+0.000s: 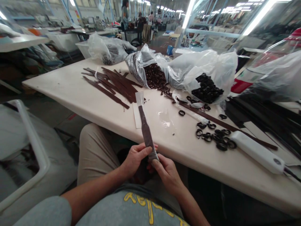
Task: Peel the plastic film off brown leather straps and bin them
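Note:
A dark brown strap [146, 130] lies inside a narrow clear plastic sleeve, held upright-slanting at the front edge of the table. Its far end reaches over the tabletop, where part of the sleeve extends past the strap. My left hand [135, 157] pinches it near the lower end, thumb on top. Just below, my right hand [167, 172] grips the bottom end of the sleeve between thumb and fingers. The fingertips beneath the strap are partly hidden. A small white card [137, 116] lies on the table beside the sleeve.
Brown straps [119, 86] lie across the pale table [70, 91]. Behind stand plastic bags of small brown pieces [154, 75] and black loops [207, 89]. Loose black loops [218, 138], a long brown strip [211, 118] and a white corded device [256, 151] are at right.

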Available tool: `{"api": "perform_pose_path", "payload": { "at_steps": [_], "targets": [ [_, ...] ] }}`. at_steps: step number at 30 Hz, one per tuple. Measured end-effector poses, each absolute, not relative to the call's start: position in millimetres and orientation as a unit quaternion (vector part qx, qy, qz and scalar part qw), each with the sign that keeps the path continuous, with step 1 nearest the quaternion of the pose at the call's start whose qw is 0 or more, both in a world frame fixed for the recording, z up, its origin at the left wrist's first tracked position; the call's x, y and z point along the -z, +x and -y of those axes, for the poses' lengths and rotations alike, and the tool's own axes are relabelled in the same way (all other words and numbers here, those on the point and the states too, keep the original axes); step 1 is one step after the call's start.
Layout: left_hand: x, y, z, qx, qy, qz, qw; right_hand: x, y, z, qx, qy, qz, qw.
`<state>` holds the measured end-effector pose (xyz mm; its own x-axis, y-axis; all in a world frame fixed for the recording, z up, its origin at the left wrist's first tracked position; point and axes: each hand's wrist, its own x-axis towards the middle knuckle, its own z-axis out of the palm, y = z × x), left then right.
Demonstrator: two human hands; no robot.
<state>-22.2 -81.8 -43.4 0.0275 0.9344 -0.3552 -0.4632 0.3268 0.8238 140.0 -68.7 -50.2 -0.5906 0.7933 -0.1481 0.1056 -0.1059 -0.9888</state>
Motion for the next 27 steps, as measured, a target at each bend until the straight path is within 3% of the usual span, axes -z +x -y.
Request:
{"api": "perform_pose_path", "payload": {
  "at_steps": [8,15,20,25,27],
  "targets": [
    [38.7,-48.0,61.5,-0.642,0.227,-0.487,0.547,69.1,137.3,82.8,-0.612,-0.383,0.654,0.225],
    [48.6,-28.9,74.4,-0.579,0.263,-0.506,0.582,65.3,128.3,81.2,-0.608,-0.396,0.627,0.282],
    [47.1,-15.7,86.6,-0.492,0.277,-0.453,0.69,61.1,123.2,75.0,-0.571,-0.418,0.627,0.325],
    [35.4,-34.7,57.9,-0.656,0.197,-0.439,0.581,67.2,127.2,77.7,-0.568,-0.416,0.644,0.299],
    [34.7,-37.6,51.5,-0.667,0.177,-0.442,0.572,69.1,127.5,79.2,-0.572,-0.417,0.64,0.299]
  ]
}}
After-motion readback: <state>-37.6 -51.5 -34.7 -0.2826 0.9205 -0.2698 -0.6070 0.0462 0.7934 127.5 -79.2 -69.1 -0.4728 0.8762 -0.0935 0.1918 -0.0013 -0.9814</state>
